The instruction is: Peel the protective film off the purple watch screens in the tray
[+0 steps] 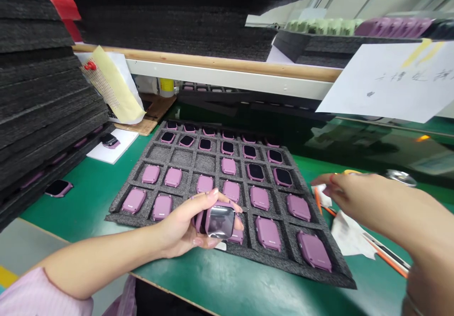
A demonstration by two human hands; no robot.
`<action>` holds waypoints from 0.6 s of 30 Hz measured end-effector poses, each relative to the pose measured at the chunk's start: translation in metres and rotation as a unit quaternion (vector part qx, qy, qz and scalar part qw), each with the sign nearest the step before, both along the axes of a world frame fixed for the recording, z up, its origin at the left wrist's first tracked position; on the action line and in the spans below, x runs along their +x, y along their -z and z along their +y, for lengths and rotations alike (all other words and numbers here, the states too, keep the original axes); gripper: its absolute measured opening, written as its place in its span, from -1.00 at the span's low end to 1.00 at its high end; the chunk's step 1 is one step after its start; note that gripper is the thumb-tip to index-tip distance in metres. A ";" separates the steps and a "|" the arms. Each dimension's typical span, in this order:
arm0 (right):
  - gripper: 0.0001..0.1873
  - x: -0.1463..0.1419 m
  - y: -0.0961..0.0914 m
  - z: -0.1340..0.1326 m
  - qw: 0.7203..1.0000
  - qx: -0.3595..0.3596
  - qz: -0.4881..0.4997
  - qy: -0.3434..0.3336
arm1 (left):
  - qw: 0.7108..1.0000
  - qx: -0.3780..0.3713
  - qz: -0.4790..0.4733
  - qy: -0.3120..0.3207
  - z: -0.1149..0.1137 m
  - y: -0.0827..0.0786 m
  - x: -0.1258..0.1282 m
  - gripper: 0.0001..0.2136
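My left hand (193,219) is closed around a small stack of purple smartwatch bodies (222,220). The front one has a glossy dark screen facing up. Below and behind it lies the black foam tray (244,252), whose compartments hold several purple smartwatch bodies. Some show their purple backs, others their dark screens; a few compartments in the left middle are bare. My right hand (351,195) is to the right of the tray, fingers bent down and together by a white tissue (323,195) and an orange-handled tool (317,200). Its fingertips are partly hidden.
A crumpled white cloth (349,235) and slim orange tools (390,259) lie at right. Single watch bodies rest on a white pad (112,148) and on the green table (80,202). Foam trays (42,70) are stacked at left. A shelf (227,77) crosses above, with a paper sheet (386,84) hanging.
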State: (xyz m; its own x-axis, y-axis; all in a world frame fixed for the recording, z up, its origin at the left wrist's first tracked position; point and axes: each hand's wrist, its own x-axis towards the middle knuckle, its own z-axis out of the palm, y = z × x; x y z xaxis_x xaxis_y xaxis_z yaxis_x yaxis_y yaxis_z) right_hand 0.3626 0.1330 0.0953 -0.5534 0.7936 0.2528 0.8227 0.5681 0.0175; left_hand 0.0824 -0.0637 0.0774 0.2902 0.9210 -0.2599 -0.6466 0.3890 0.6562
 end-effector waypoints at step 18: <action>-0.46 -0.107 -0.015 -0.122 0.866 -0.178 0.311 -0.350 | 0.999 0.015 0.012 -0.027 -0.002 -0.007 0.002 -0.51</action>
State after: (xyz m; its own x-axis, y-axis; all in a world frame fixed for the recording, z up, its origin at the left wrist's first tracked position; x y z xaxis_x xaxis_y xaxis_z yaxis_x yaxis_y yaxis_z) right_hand 0.2557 0.0112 0.1107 -0.7742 0.4086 0.4833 0.0626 0.8093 -0.5840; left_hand 0.0846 -0.0662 0.0848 0.2340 0.9425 -0.2386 -0.6497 0.3341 0.6828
